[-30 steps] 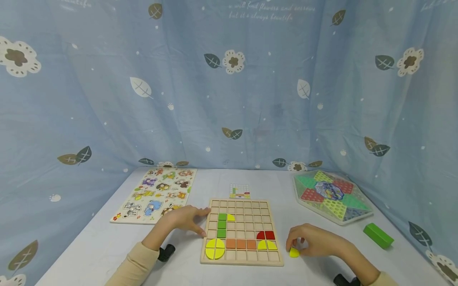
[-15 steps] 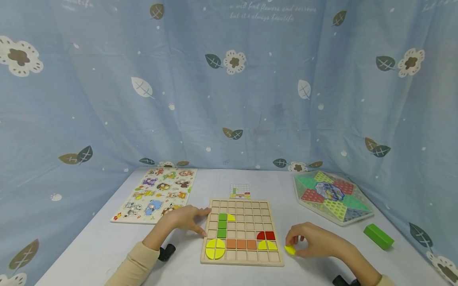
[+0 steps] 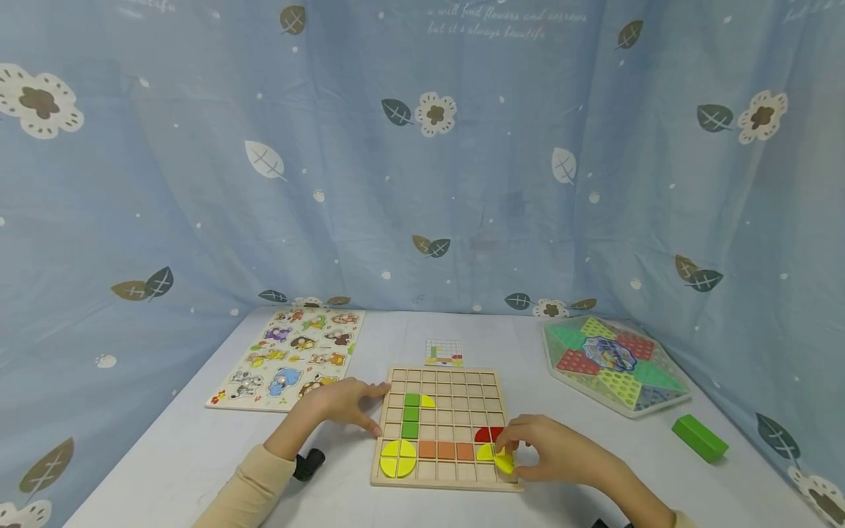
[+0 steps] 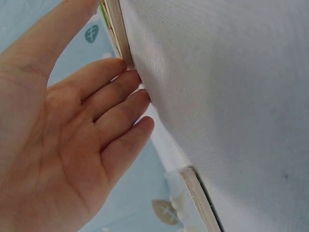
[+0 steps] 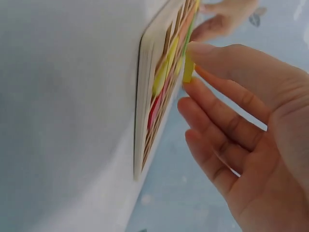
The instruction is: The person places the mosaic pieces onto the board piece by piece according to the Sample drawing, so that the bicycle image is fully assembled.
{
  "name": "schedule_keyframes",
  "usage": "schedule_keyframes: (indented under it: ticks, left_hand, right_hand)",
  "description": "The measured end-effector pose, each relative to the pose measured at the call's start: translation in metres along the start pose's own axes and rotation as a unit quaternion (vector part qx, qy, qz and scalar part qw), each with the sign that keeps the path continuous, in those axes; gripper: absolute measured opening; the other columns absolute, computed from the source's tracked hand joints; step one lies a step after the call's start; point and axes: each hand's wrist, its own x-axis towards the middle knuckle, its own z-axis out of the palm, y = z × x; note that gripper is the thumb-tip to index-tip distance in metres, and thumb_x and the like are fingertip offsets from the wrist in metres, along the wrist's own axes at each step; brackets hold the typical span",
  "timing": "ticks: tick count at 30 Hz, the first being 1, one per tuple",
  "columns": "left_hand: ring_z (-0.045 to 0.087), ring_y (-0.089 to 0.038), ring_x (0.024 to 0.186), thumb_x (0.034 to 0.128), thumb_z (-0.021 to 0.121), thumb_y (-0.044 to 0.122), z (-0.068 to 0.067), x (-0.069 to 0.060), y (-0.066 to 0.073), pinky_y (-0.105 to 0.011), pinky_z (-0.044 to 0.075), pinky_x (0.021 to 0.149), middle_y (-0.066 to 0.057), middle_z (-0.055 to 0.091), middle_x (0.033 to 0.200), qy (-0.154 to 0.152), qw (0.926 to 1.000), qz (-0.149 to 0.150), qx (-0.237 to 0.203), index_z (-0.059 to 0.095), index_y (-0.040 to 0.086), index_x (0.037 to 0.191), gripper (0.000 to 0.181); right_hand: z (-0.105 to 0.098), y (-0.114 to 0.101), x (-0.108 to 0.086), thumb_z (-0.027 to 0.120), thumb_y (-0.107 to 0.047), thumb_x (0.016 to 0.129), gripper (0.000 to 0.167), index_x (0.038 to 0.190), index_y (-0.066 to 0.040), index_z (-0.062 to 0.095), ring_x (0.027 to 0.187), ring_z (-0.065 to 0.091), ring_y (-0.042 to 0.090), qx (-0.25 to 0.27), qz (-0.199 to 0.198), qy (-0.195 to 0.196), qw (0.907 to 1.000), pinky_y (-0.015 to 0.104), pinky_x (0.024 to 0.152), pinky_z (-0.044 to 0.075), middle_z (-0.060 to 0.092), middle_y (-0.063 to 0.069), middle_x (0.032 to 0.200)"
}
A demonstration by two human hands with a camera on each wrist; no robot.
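A wooden grid board point(image 3: 422, 483) lies on the table in the head view. It carries three green squares point(image 3: 411, 412), a row of orange squares point(image 3: 446, 451), red pieces point(image 3: 489, 434) and yellow quarter-circles point(image 3: 398, 458), some forming a full circle at lower left. My left hand point(image 3: 343, 405) touches the board's left edge with extended fingers; in the left wrist view its fingertips point(image 4: 137, 79) meet the wooden side. Over the board's lower right corner, my right hand point(image 3: 561, 449) pinches a yellow quarter-circle piece point(image 3: 505, 463) between thumb and fingers. That piece point(image 5: 189, 71) is tilted, above the board.
Behind the board lies a small pattern card point(image 3: 444, 353). An animal puzzle board point(image 3: 284, 359) is at the left. To the right are a hexagonal box point(image 3: 614, 359) with coloured triangles and a green block point(image 3: 700, 438). A patterned curtain point(image 3: 343, 183) hangs behind the table.
My right hand has moved left from the table beside the board to above its lower right corner, bringing the yellow quarter-circle along. The left hand has stayed at the board's edge.
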Motion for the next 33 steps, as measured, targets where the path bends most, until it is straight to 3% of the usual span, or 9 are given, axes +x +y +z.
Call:
schedule_keyframes:
  ticks: [10,23,33]
  left_hand:
    - [0.044,-0.033,0.131,0.0743,0.081,0.042,0.000,-0.001,0.001,-0.048,0.040,0.105,-0.008,0.047,0.145,0.000,0.9999,0.004,-0.012,0.046,0.012,0.144,0.084]
    - [0.043,-0.032,0.132,0.0745,0.079,0.045,0.000,0.002,-0.001,-0.047,0.039,0.106,-0.005,0.045,0.147,-0.005,1.0000,0.004,-0.003,0.046,0.012,0.145,0.085]
    - [0.042,-0.033,0.133,0.0741,0.080,0.045,0.000,0.001,0.000,-0.048,0.038,0.107,-0.007,0.046,0.146,-0.003,1.0000,0.001,-0.006,0.046,0.013,0.145,0.084]
  right_hand:
    - [0.012,-0.016,0.012,0.081,-0.017,0.077,0.022,0.096,-0.022,0.071,0.080,0.055,0.002,-0.014,0.006,0.014,0.9998,0.023,0.072,0.052,0.059,-0.020,0.088]
    - [0.022,-0.012,0.014,0.081,-0.018,0.077,0.020,0.095,-0.020,0.072,0.085,0.056,0.001,-0.029,-0.011,0.019,0.9993,0.023,0.075,0.053,0.062,-0.017,0.094]
    - [0.017,-0.014,0.013,0.079,-0.017,0.078,0.018,0.094,-0.021,0.072,0.084,0.056,0.002,-0.035,0.002,0.012,0.9993,0.024,0.077,0.053,0.060,-0.019,0.091]
